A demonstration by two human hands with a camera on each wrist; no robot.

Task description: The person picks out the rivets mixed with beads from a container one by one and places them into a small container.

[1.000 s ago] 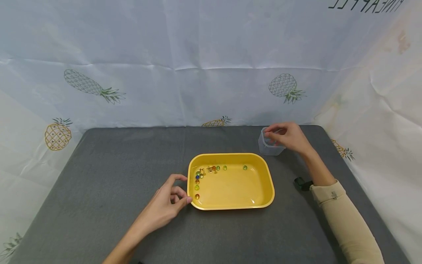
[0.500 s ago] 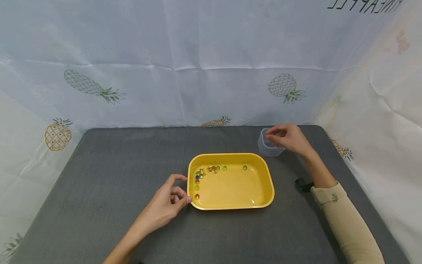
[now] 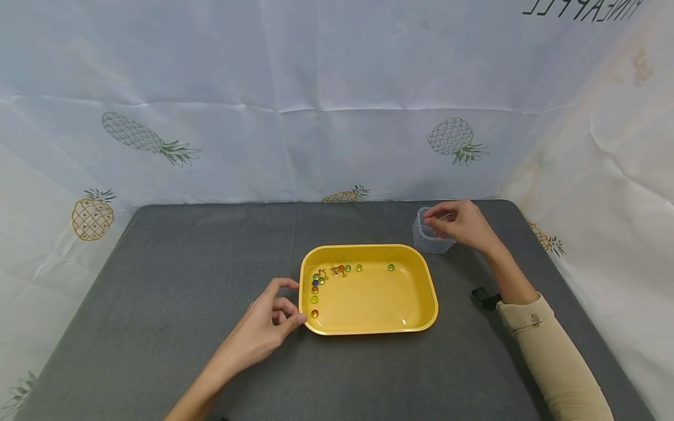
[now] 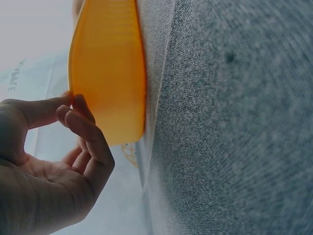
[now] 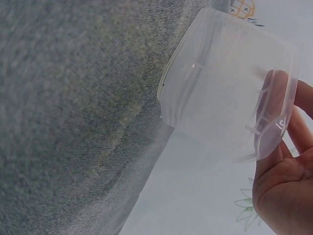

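Observation:
A yellow tray (image 3: 368,304) lies mid-table in the head view. Several coloured glass marbles (image 3: 314,299) line its left and back sides, among some tiny gold pieces (image 3: 337,271) too small to make out. My left hand (image 3: 263,327) holds the tray's left rim; in the left wrist view its thumb and a bent finger meet at the edge. At the back right, my right hand (image 3: 463,225) grips the rim of a clear plastic container (image 3: 432,242), with fingertips partly inside it. Through the container's wall (image 5: 220,83) in the right wrist view, the fingers show blurred.
The dark grey tabletop (image 3: 189,280) ends at a pale cloth backdrop (image 3: 316,146) printed with pineapples. A dark object (image 3: 483,298) shows beside the right wrist, next to the beige sleeve (image 3: 553,351).
My right hand and the clear container have shifted slightly toward the front of the table. The left hand, tray and marbles stay where they were.

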